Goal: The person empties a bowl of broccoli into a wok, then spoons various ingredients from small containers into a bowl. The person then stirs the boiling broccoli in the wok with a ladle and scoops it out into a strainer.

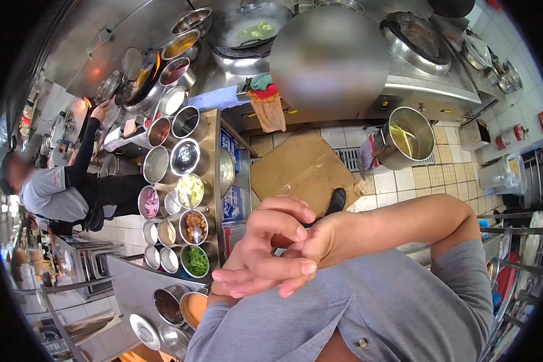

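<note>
Loosely, the left hand (256, 250) and right hand (323, 243) overlap before the grey shirt (368, 295), fingers bent; whether they grip anything cannot be told. Left of them, cut greens (197, 261) fill a metal container (212, 258).

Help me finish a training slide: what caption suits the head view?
Two bare hands meet beside a counter of metal bowls, some holding chopped vegetables, with a co-worker across it.
</note>
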Tool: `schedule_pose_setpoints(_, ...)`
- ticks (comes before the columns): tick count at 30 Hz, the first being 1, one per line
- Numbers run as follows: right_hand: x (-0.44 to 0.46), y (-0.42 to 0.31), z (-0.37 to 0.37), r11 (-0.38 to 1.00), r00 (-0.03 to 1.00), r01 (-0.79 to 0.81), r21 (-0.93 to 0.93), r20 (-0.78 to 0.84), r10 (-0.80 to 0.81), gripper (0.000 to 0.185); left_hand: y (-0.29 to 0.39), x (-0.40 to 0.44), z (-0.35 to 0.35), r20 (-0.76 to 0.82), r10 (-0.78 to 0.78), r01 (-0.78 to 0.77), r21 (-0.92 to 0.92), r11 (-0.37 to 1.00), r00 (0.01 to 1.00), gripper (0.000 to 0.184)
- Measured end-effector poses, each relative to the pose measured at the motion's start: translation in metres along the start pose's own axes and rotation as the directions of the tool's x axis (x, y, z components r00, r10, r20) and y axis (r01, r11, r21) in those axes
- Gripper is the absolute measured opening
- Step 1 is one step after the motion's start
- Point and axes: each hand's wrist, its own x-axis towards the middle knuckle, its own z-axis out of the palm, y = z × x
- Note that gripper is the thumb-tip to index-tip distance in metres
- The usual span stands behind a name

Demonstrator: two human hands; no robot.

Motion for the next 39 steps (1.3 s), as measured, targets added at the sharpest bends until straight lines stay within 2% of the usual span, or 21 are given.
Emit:
schedule_pose_setpoints(4,-0.014,-0.018,0.007,0.999,1.0,0.013,0.053,-0.025,-0.011,0.054,0.002,-0.009,-0.017,0.231,-0.06,0.076,-0.062,0.995,0.971,0.042)
schedule_pose_setpoints(6,-0.006,-0.012,0.009,0.923,0.994,-0.035,-0.382,-0.106,-0.007,0.054,0.003,-0.012,-0.019,0.26,-0.089,0.108,-0.06,0.992,0.962,0.04)
schedule_pose_setpoints(7,0.002,0.004,0.004,0.922,0.994,-0.031,-0.385,-0.105,-0.011,0.054,0.004,-0.013,-0.019,0.28,-0.103,0.123,-0.058,0.991,0.955,0.039)
schedule_pose_setpoints(9,0.016,0.041,-0.006,0.739,0.937,0.322,-0.591,0.091,-0.336,0.055,0.004,-0.015,-0.021,0.303,-0.132,0.157,-0.057,0.986,0.944,0.038)
schedule_pose_setpoints(10,0.014,0.037,-0.006,0.737,0.937,0.324,-0.594,0.092,-0.338,0.055,0.004,-0.015,-0.021,0.32,-0.146,0.173,-0.059,0.983,0.936,0.038)
schedule_pose_setpoints(12,0.007,0.023,-0.005,0.932,1.0,0.002,-0.362,-0.023,-0.011,0.051,0.006,-0.015,-0.022,0.358,-0.174,0.207,-0.055,0.977,0.918,0.038)
schedule_pose_setpoints(13,0.003,0.021,-0.002,0.93,1.0,0.004,-0.367,-0.025,-0.014,0.051,0.008,-0.014,-0.024,0.377,-0.19,0.225,-0.051,0.973,0.907,0.038)
schedule_pose_setpoints(15,-0.001,0.021,0.002,0.997,0.99,-0.059,0.048,-0.122,0.064,0.052,0.007,-0.013,-0.025,0.394,-0.228,0.263,-0.036,0.964,0.89,0.039)
schedule_pose_setpoints(16,0.001,0.022,0.003,0.998,0.99,-0.051,0.031,-0.127,0.055,0.052,0.005,-0.015,-0.026,0.397,-0.255,0.29,-0.027,0.957,0.882,0.039)
schedule_pose_setpoints(18,0.009,0.026,0.001,0.808,0.956,-0.249,0.534,-0.001,0.295,0.049,-0.001,-0.019,-0.026,0.391,-0.305,0.332,-0.003,0.943,0.869,0.041)
schedule_pose_setpoints(19,0.009,0.03,0.003,0.825,0.96,-0.233,0.515,-0.014,0.28,0.049,-0.006,-0.02,-0.027,0.381,-0.318,0.341,0.008,0.94,0.868,0.042)
schedule_pose_setpoints(22,0.0,0.03,0.016,0.126,0.865,-0.314,0.941,0.23,0.445,0.043,-0.012,-0.027,-0.031,0.365,-0.358,0.365,0.051,0.93,0.86,0.043)
schedule_pose_setpoints(26,-0.014,-0.015,0.042,0.184,0.838,-0.467,0.865,0.367,0.403,0.05,-0.018,-0.035,-0.037,0.351,-0.378,0.395,0.025,0.918,0.857,0.049)
schedule_pose_setpoints(28,0.011,0.043,0.022,0.854,0.944,-0.306,0.421,0.018,0.33,0.054,-0.022,-0.035,-0.035,0.348,-0.341,0.365,-0.003,0.931,0.873,0.052)
schedule_pose_setpoints(29,0.013,0.065,0.011,0.859,0.946,-0.303,0.412,0.019,0.324,0.054,-0.025,-0.036,-0.031,0.304,-0.463,0.526,-0.174,0.832,0.833,0.064)
schedule_pose_setpoints(31,0.011,0.101,-0.004,0.325,0.894,-0.447,0.833,0.41,0.178,0.059,-0.028,-0.037,-0.023,0.29,-0.567,0.637,-0.35,0.687,0.771,0.077)
schedule_pose_setpoints(33,-0.007,0.137,-0.003,-0.347,0.905,-0.003,0.938,0.149,0.398,0.072,-0.028,-0.043,-0.014,0.252,-0.831,0.757,-0.593,0.273,0.497,0.101)
schedule_pose_setpoints(34,-0.016,0.144,-0.011,-0.56,0.783,0.29,0.776,0.144,0.605,0.073,-0.043,-0.057,-0.018,0.349,-0.774,0.792,-0.532,0.3,0.527,0.103)
schedule_pose_setpoints(35,-0.026,0.152,-0.02,-0.618,0.611,0.586,0.524,0.214,0.762,0.075,-0.05,-0.071,-0.021,0.368,-0.754,0.783,-0.545,0.3,0.544,0.103)
schedule_pose_setpoints(37,-0.054,0.169,-0.033,-0.405,0.323,0.8,0.443,0.25,0.913,0.077,-0.057,-0.092,-0.023,0.449,-0.845,0.933,-0.329,0.146,0.29,0.107)
schedule_pose_setpoints(39,-0.089,0.173,-0.032,-0.211,0.161,0.896,0.39,0.157,0.974,0.08,-0.061,-0.137,-0.027,0.465,-0.871,0.972,-0.229,0.053,0.157,0.096)
